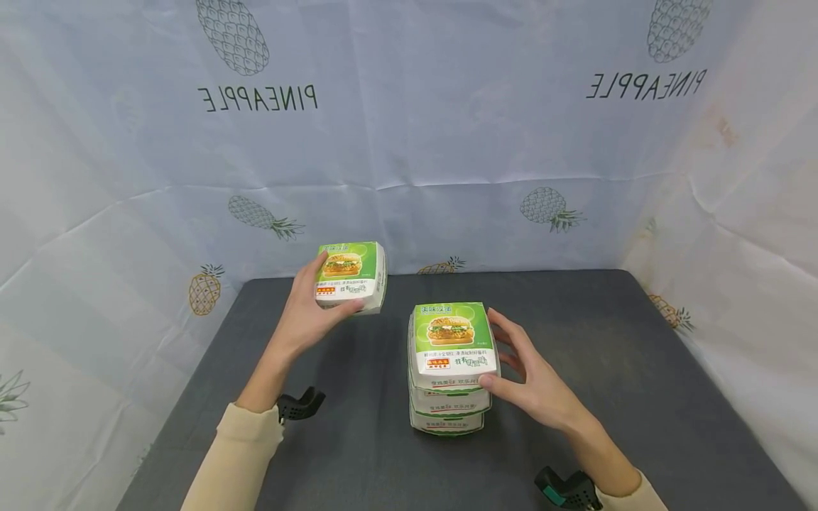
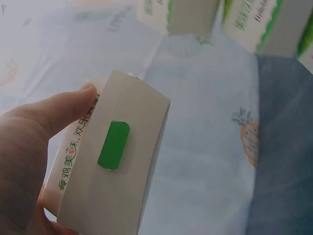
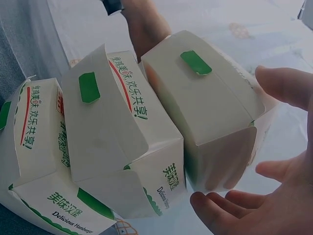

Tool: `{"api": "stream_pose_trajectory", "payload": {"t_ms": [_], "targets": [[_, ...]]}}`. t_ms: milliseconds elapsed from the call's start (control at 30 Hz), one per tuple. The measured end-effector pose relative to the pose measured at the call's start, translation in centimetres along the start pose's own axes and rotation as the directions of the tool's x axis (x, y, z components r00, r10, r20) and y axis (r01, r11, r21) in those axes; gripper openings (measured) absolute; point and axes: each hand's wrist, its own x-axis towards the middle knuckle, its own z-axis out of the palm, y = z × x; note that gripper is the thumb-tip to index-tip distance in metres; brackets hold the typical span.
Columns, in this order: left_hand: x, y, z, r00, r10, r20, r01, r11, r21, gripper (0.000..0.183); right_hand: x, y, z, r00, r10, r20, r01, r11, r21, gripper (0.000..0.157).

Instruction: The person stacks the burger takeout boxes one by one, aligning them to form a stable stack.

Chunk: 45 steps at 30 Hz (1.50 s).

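Observation:
In the head view, my left hand [image 1: 305, 309] grips a hamburger box [image 1: 351, 273] with a green and white lid, held up over the left part of the table. The left wrist view shows the thumb of that hand [image 2: 29, 142] along one side of the held box [image 2: 107, 191], whose green tab faces the camera. At centre stands a stack of three similar boxes [image 1: 447, 401]. My right hand [image 1: 537, 383] is at the right side of the top box [image 1: 454, 337]. From the right wrist, its fingers [image 3: 279, 93] look spread and loosely bent beside that box [image 3: 205, 107].
A dark table [image 1: 607, 341] lies under the stack. Behind it and at both sides hangs a pale cloth [image 1: 409, 142] printed with pineapples. Each wrist wears a black band, one at the left [image 1: 300, 404] and one at the right [image 1: 567, 488].

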Motion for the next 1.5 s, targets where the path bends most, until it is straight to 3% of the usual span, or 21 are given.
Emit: {"api": "stream_pose_trajectory", "payload": {"t_ms": [300, 567, 833, 1500], "targets": [[-0.4, 3.5, 0.0, 0.997, 0.045, -0.060, -0.049, 0.997, -0.055, 0.106, 0.0, -0.1, 0.1, 1.000, -0.002, 0.003, 0.002, 1.000, 0.001, 0.088], [-0.8, 6.2, 0.7, 0.993, 0.108, -0.057, -0.113, 0.990, -0.085, 0.105, 0.0, 0.0, 0.1, 1.000, -0.013, 0.010, 0.013, 1.000, -0.006, 0.086], [-1.1, 7.9, 1.6, 0.978, 0.201, -0.054, -0.205, 0.974, -0.094, 0.103, 0.0, 0.0, 0.1, 1.000, -0.018, 0.013, 0.018, 1.000, 0.000, 0.086], [-2.4, 10.6, 3.7, 0.966, 0.256, 0.015, -0.254, 0.962, -0.097, 0.103, -0.1, -0.4, 0.1, 1.000, -0.025, 0.007, 0.025, 1.000, -0.008, 0.086]]}}
